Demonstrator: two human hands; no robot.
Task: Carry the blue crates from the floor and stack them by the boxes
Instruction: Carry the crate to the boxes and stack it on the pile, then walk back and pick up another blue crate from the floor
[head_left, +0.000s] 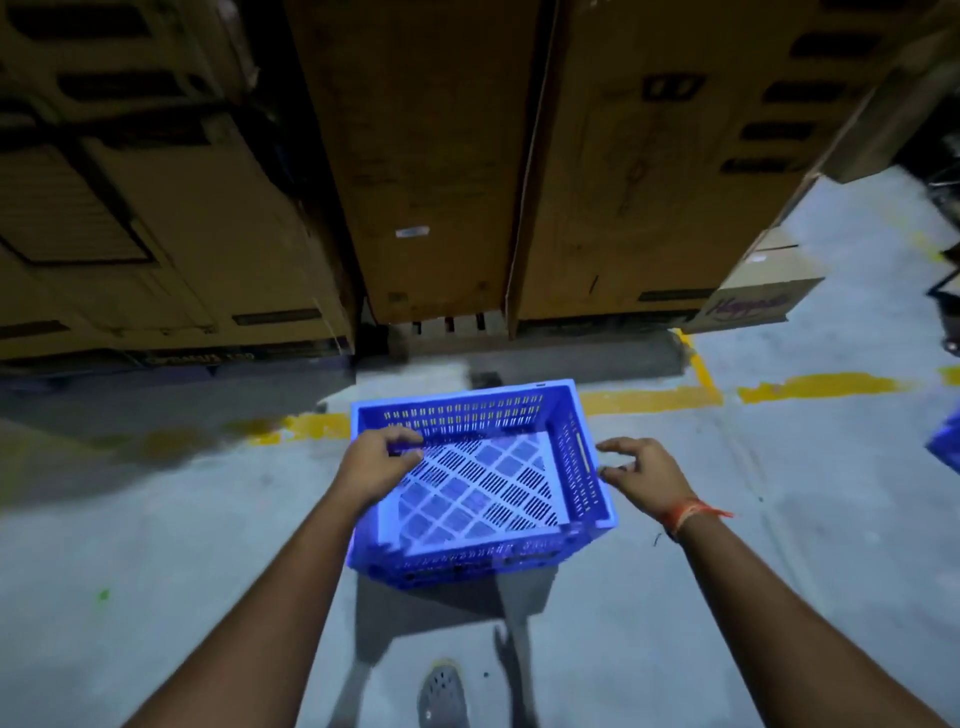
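A blue crate (483, 483) hangs above the floor (156, 519) near tall boxes (426, 156). Left hand (376, 465) grips its rim; right hand (641, 470) is open, fingers just beside the wall. Judged mid-carry; next, regrip and set down.

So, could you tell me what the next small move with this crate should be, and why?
Probably close the right hand onto the blue crate's right wall. Only the left hand grips the rim; the right fingers are spread just beside it, and the cardboard boxes stand ahead.
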